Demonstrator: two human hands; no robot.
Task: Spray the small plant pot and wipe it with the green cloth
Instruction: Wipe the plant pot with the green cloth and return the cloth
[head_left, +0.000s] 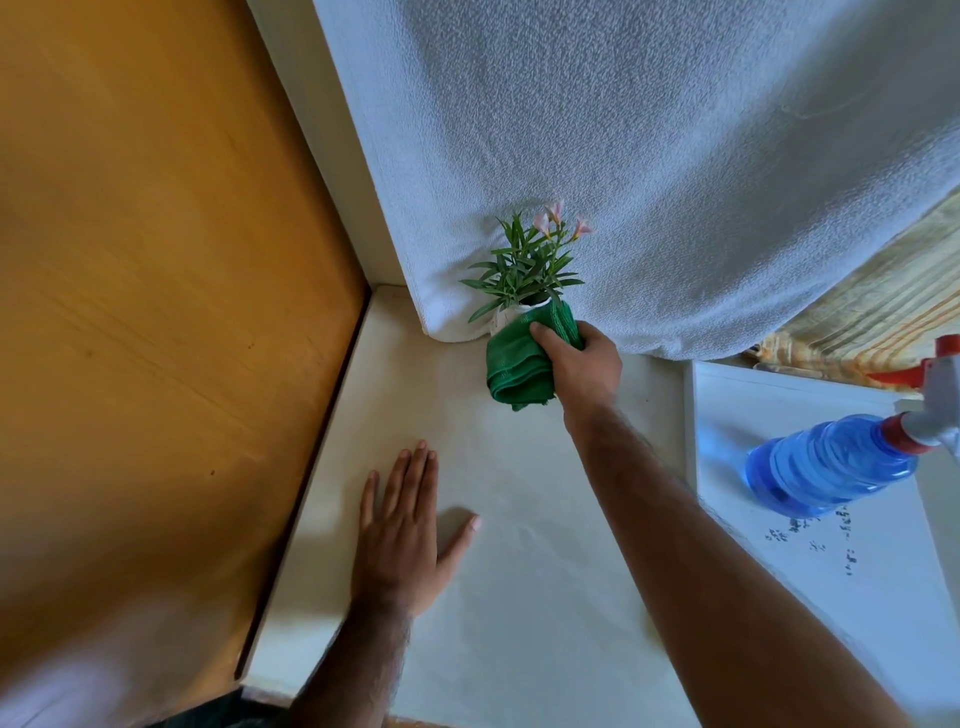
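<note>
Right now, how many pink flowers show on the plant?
3. One at the top, one just below and left of it, one to the right. Leaves may hide others. The right hand presses the cloth on the pot.

Left hand (402, 525) lies flat, fingers spread; right hand (579, 364), arm outstretched, has its grip closed.

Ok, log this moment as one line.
right hand wiping pot with green cloth | left hand flat on table | spray bottle aside
</note>
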